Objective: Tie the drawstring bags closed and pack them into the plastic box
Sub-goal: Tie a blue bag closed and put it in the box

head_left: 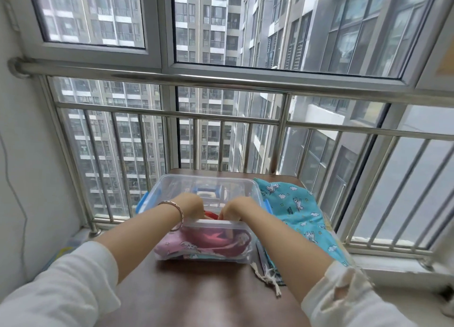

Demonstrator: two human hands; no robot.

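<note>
The plastic box (162, 186) sits mid-desk (208, 289) with a pink bag (177, 244) already packed inside. The left hand (191, 203) and right hand (235, 207) dip over its near rim, fingers curled around a red bag (211, 214), apparently tucking it in. At 3 o'clock a teal bag (294, 203) lies unpacked, and loose drawstring ends (270, 280) lie at 5 o'clock, so I judge the task roughly half done.
</note>
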